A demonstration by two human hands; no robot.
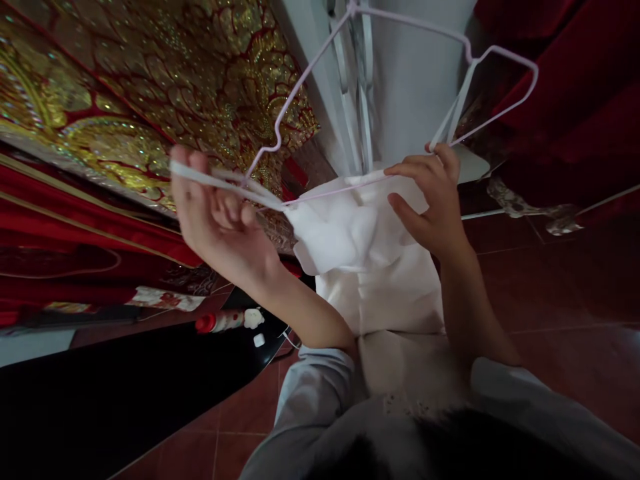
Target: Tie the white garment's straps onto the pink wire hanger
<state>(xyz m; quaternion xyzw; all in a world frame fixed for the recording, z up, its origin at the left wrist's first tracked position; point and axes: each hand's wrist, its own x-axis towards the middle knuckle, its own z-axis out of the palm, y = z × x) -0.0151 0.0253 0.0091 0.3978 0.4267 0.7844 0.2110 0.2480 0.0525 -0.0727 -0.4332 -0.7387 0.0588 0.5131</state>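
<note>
A pale lilac wire hanger (303,83) spans the view at a tilt. A white garment (335,233) with thin straps hangs at its lower bar. My left hand (215,213) is left of the garment, palm turned up, with a white strap (200,175) looped round its raised fingers. The other strap (457,107) runs over the notch at the hanger's right end. Just below that strap is my right hand (430,193), thumb and index finger apart, its upper fingertips at the strap's lower end. The garment's right top edge is partly hidden behind this hand.
Gold-beaded red garments (240,73) hang at the left, and dark red cloth (565,113) hangs at the right. A black tabletop (125,387) at lower left holds a red-capped bottle (220,322) and a small white case (259,341). Red tiles (545,293) cover the floor.
</note>
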